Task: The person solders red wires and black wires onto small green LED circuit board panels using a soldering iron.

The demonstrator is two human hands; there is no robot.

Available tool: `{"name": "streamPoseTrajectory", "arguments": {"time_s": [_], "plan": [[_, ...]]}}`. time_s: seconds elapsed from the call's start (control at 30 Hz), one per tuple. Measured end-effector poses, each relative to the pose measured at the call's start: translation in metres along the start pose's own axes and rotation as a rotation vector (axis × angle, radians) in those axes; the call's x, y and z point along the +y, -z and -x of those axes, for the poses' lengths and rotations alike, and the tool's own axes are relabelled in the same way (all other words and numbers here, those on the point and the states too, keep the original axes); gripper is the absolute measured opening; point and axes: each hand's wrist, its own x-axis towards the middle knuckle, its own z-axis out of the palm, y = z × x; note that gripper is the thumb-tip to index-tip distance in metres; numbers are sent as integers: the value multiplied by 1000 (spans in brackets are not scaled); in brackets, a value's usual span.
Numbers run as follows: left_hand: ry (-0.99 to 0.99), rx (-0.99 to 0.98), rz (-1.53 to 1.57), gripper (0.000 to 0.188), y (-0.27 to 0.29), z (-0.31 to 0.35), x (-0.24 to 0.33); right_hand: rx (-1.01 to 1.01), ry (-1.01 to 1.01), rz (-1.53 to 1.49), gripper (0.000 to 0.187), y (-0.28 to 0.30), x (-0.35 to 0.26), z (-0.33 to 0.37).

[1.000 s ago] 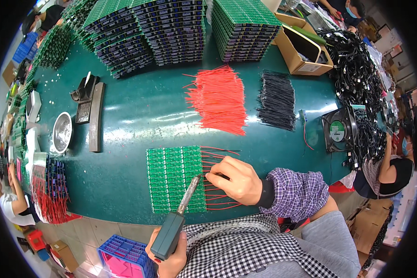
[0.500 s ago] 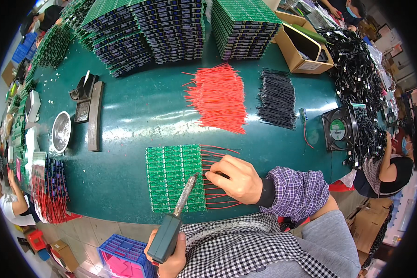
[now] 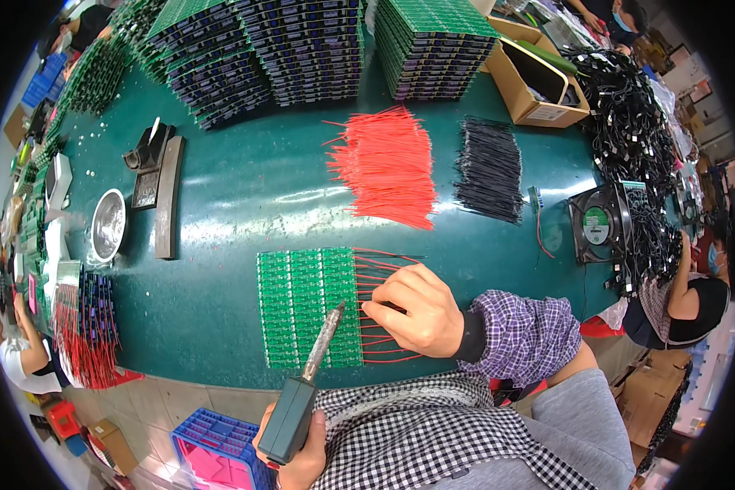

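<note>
My left hand (image 3: 312,451) is wrapped round the dark green handle of a soldering iron (image 3: 322,346), whose tip points up over a green circuit board panel (image 3: 298,306). The tip is near the panel's right edge; whether it touches cannot be told. My right hand (image 3: 419,312) is closed in a pinch beside that edge, seemingly on a thin wire mostly hidden by the fingers. Several red wires (image 3: 388,354) stick out rightward from the panel, some passing beneath this hand. One dark wire (image 3: 408,257) shows above the hand.
Beyond the panel lie a red wire pile (image 3: 388,167) and a black wire pile (image 3: 490,170). Tall board stacks (image 3: 433,49) and a cardboard box (image 3: 539,110) stand behind. A fan (image 3: 598,224) and black cables (image 3: 629,122) are right; a metal bowl (image 3: 109,226) and a bar (image 3: 168,198) are left.
The iron's tip has shifted slightly left, away from the panel's right edge. My right hand keeps its pinch in nearly the same place. The whole view has shifted a little.
</note>
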Motion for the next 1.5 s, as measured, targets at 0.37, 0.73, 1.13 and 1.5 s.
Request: {"name": "streamPoseTrajectory", "arguments": {"time_s": [0.37, 0.73, 1.13, 1.5], "plan": [[-161, 72, -44, 28, -6, 1, -15, -34, 2, 6, 23, 0, 1, 1], [-240, 18, -189, 27, -3, -4, -3, -49, -1, 11, 23, 0, 2, 2], [75, -80, -171, 38, -1, 6, -19, -39, -4, 11, 23, -3, 0, 2], [54, 9, -58, 35, -1, 3, -12, -59, -13, 16, 24, 7, 2, 3]]}}
